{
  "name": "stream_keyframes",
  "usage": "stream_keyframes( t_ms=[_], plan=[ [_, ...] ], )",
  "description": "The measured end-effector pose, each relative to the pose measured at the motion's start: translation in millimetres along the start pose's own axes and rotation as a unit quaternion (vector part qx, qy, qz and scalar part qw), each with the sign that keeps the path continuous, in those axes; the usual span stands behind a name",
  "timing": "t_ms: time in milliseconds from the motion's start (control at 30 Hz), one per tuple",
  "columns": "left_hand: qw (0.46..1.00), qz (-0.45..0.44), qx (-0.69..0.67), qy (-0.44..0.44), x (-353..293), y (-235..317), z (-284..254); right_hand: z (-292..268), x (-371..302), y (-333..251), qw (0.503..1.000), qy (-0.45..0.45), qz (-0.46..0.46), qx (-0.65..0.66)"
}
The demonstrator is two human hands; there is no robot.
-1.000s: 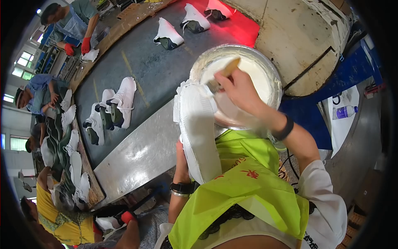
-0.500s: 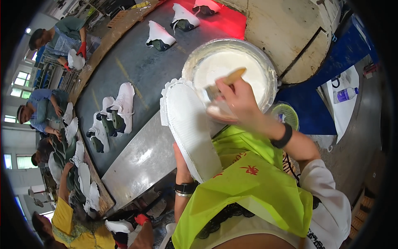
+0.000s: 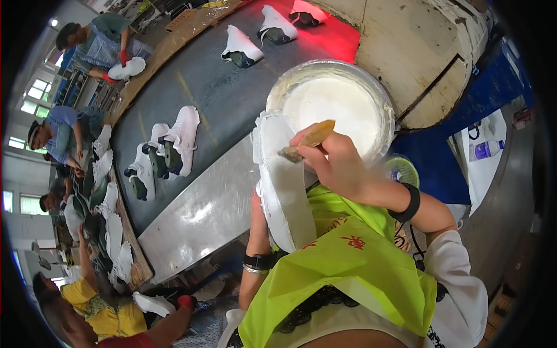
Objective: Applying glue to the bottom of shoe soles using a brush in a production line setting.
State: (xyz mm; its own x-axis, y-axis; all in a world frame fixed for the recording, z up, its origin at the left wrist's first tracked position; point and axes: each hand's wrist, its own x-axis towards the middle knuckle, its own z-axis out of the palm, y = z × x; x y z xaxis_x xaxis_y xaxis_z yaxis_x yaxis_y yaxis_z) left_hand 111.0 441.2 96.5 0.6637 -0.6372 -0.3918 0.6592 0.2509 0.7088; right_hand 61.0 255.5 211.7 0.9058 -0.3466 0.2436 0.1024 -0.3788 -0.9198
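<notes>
My left hand (image 3: 259, 213) holds a white shoe upper (image 3: 281, 194) from beneath, its flat, stitch-edged underside facing up; most of the fingers are hidden behind it. My right hand (image 3: 342, 165) is closed around the tan handle of a short flat brush (image 3: 318, 134). The brush's bristles are at the upper part of the underside, near its toe end, and appear to touch it. Just beyond both hands stands a round tub (image 3: 387, 95) of creamy white liquid, its rim crusted with the same stuff.
A dark conveyor belt (image 3: 214, 104) carries white shoe uppers (image 3: 184, 139) at left and others (image 3: 241, 49) far off, by a red glow. A steel ledge (image 3: 197, 229) borders it. Co-workers (image 3: 96, 43) handle shoes at left. A green basket (image 3: 404, 169) and bottle (image 3: 486, 149) lie right.
My right hand has brought the brush from over the tub's near edge down and left onto the shoe's underside. The upper has turned slightly, and the whole view has shifted a little.
</notes>
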Motion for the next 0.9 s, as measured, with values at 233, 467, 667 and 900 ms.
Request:
stream_keyframes(
  t_ms=[233,467,667,900],
  plan=[
    [0.997,-0.011,0.074,0.017,-3,-2,-2,5,40,-5,0.992,0.055,-0.063,-0.090],
    [0.999,-0.019,0.030,0.003,-7,-6,-10,3,25,-24,0.978,-0.098,-0.151,-0.101],
    [1.000,-0.021,-0.008,-0.014,-18,-5,-11,-9,13,-39,0.951,-0.211,-0.127,-0.185],
    [0.998,0.010,0.054,0.011,-2,-14,-25,-23,50,18,0.977,-0.048,-0.161,-0.129]
  ],
)
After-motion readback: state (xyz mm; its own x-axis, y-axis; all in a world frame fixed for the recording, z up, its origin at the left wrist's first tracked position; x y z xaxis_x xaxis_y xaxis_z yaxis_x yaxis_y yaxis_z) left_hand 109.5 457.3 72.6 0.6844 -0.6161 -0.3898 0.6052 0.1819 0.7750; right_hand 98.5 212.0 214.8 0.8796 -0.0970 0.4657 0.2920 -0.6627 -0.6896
